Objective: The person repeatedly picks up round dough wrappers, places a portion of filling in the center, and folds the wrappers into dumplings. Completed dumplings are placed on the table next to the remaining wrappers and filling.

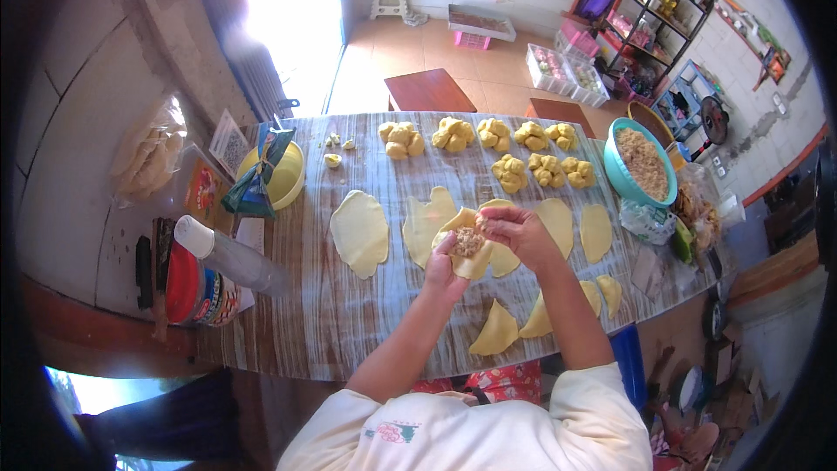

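Note:
My left hand (446, 269) holds a sheet of yellow dough (472, 267) from below, with a mound of crumbly brown filling (467, 241) on it. Over the sheet's right edge, the fingertips of my right hand (513, 229) are pinched together; a bit of filling seems to be between them. Several flat dough ovals (359, 233) lie in a row across the table, some partly behind my hands. Nearer my body are several folded dough pieces (494, 328), partly hidden by my right forearm. Clusters of yellow dough balls (400, 140) sit along the far side.
A turquoise bowl of filling (644, 163) stands at the table's right end, beside plastic bags (646, 221). Small peeled pieces (333, 160) lie at the far left. A yellow bowl (288, 176), a clear bottle with a white cap (229, 255) and a red-lidded jar (189, 288) stand left.

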Action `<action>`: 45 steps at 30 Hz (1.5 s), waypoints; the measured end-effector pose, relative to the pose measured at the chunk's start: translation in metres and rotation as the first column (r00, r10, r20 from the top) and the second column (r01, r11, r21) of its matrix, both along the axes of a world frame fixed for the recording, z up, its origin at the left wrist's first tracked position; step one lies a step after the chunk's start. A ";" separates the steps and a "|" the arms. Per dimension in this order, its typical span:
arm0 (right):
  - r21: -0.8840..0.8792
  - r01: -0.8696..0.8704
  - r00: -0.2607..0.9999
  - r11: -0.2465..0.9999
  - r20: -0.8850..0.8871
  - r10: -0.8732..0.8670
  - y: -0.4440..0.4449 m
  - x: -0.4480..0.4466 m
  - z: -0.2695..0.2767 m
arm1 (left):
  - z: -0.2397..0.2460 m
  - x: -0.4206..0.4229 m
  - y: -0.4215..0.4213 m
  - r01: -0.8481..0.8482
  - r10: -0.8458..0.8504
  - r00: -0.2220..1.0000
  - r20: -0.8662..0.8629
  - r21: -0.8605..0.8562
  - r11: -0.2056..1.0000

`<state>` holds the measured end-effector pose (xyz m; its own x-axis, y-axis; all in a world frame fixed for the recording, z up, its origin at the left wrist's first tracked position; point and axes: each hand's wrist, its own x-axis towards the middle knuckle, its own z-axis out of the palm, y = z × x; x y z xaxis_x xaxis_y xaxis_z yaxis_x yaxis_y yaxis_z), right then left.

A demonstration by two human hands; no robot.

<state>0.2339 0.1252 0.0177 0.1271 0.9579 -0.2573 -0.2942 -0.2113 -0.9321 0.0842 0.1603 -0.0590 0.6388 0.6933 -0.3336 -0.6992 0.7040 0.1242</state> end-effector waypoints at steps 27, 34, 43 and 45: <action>0.197 0.130 0.497 0.972 0.835 -0.236 0.027 0.155 -0.024 | -0.049 0.048 0.002 0.065 -0.051 0.969 0.244 -0.050 0.997; 0.185 0.258 0.477 0.948 0.830 -0.291 0.016 0.212 -0.005 | -0.045 0.046 0.001 0.029 -0.021 0.985 0.172 -0.046 0.999; 0.219 0.095 0.757 0.971 0.617 -0.213 0.022 0.200 0.005 | -0.039 0.045 -0.004 0.036 -0.027 0.992 0.121 -0.071 0.997; 0.167 -0.118 0.622 0.979 0.781 -0.059 0.013 0.142 -0.017 | -0.043 0.046 -0.005 0.049 -0.042 0.988 0.151 -0.048 0.998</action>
